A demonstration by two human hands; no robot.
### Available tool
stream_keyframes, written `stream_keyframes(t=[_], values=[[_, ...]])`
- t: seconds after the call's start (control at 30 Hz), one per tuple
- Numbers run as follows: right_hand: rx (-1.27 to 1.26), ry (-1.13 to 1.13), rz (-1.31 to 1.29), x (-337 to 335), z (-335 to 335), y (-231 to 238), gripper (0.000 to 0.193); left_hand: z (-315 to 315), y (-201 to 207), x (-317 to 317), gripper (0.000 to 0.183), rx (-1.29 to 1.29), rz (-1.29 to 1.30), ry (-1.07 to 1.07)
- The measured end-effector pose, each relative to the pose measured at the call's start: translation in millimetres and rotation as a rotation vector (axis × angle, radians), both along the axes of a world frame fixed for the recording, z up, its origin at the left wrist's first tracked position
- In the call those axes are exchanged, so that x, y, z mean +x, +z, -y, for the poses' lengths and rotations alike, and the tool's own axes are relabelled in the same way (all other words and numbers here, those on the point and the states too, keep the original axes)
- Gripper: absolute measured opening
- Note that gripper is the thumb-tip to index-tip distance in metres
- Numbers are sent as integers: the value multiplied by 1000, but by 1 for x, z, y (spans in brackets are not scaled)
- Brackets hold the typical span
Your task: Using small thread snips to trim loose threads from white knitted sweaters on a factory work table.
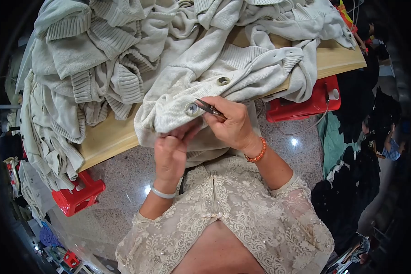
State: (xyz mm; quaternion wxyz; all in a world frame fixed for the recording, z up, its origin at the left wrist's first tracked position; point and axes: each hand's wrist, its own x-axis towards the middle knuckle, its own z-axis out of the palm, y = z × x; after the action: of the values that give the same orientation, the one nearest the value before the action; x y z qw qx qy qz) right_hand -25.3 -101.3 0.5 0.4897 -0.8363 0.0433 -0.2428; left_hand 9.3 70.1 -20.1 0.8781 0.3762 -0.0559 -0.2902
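A cream knitted cardigan (169,112) hangs over the table's near edge in front of me. My left hand (170,155) is closed on its lower edge, with some fingers hidden under the knit. My right hand (233,122) grips small dark thread snips (211,109). Their points reach left, close beside a round grey button (191,108) on the cardigan; whether they touch it I cannot tell. Farther up the same placket sits a second, brownish button (223,81).
Heaped cream knitwear (107,50) covers much of the wooden table (107,142). Red plastic stools stand under it, one on the right (278,112), another on the left (77,196). Dark cloth (342,196) and green cloth (331,141) lie at the right.
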Motion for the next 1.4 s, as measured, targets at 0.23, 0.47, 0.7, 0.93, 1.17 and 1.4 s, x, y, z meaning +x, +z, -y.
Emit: stream_keyframes(t=[0.23,0.47,0.7,0.93,1.17,1.4], values=[[-100,75,121,-15,8,17,35,19,15,1,42,-15,-114,10],[-237,87,217,-21,14,19,40,15,15,4,38,108,-42,-27],[421,260,-156,-35,14,38,52,8,2,10,52,-190,-245,-202],[-57,38,18,-51,-4,54,43,7,-8,8,51,-508,-428,-290],[6,-11,47,-59,-25,42,41,13,-4,1,40,-432,-387,-213],[-25,-56,75,-56,-25,43,41,16,2,-3,36,-342,-324,-168]])
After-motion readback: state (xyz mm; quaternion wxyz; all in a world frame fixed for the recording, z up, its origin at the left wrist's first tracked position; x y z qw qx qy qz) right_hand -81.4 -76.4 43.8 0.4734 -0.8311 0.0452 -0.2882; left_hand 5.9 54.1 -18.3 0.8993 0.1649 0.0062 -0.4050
